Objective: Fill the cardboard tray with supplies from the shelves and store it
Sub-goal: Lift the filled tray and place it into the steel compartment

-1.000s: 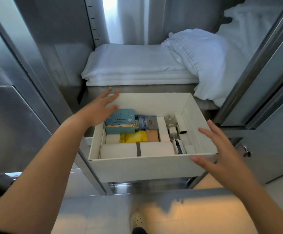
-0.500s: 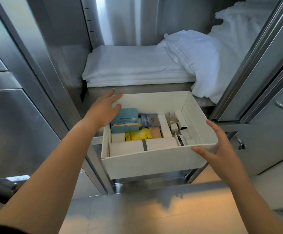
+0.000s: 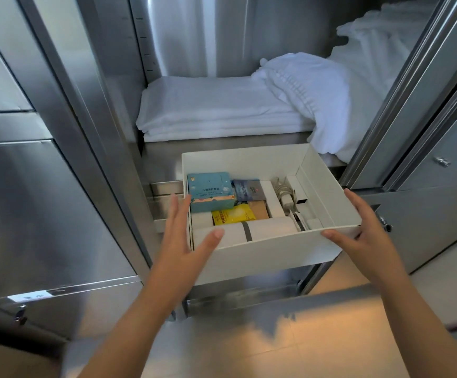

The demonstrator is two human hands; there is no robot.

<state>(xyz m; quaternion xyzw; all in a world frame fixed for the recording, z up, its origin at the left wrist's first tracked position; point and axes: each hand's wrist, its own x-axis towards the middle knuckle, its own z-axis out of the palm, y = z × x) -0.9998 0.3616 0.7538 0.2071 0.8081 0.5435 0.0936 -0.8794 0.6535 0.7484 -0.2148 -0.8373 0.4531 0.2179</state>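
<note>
- The cardboard tray [image 3: 263,252] juts out of the open steel cabinet [image 3: 91,132]. Its far wall, at 12 o'clock, sits just below the shelf of folded white towels [image 3: 216,113]. Whether its base rests on a lower shelf cannot be told.
- The left grip [image 3: 183,236] is spread, with straight fingers lying along the tray's outer wall at the 7 o'clock corner and the thumb tip over the front rim.
- The right grip [image 3: 363,230] is spread too, cupping the 5 o'clock corner, with the thumb along the front rim and the fingers outside the 3 o'clock wall.
- The tray looks filled: a teal box [image 3: 211,190] at 10 o'clock, a yellow packet [image 3: 233,216], a white roll [image 3: 249,231] along the 6 o'clock side, and a white charger [image 3: 286,199] toward 3 o'clock. The step in hand is therefore probably storing it.
- Both grips should press evenly so the tray slides straight toward 12 o'clock. A harder push on one corner would likely skew it against the cabinet.
- The card walls probably flex, so pressure belongs low and near the corners, not on the thin rim.
- The tray should stay level, since a tilt could shift the loose charger and packet.
- The right fingers lie near the door frame [image 3: 385,118] at 3 o'clock and should come clear before that gap closes.
</note>
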